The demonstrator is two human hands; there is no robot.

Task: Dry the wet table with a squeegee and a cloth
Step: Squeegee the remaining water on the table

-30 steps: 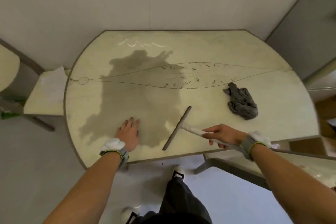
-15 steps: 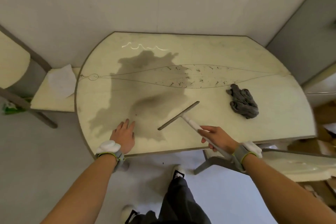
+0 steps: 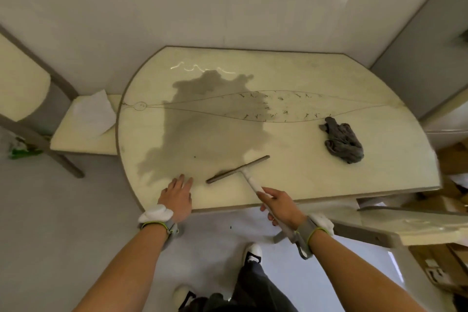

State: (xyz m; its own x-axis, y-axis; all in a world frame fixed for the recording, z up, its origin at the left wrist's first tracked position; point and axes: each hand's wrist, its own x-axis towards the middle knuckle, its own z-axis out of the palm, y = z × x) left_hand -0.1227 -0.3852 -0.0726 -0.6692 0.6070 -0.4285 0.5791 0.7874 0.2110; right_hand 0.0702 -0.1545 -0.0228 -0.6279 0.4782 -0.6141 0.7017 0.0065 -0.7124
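The right hand (image 3: 279, 206) grips the squeegee (image 3: 239, 169) by its white handle, its blade lying on the table (image 3: 316, 78) at the near edge of the wet patch (image 3: 202, 129). The left hand (image 3: 177, 195) rests flat, fingers (image 3: 181, 180) straight, just beside the blade. The cloth (image 3: 343, 140) lies crumpled, well apart to the right.

1. Table (image 3: 329, 78): smooth cream top, glossy where the wet patch (image 3: 202, 129) darkens it.
2. Cloth (image 3: 343, 143): grey, crumpled, matt fabric.
3. Squeegee (image 3: 239, 169): dark matt blade, smooth white plastic-looking handle.
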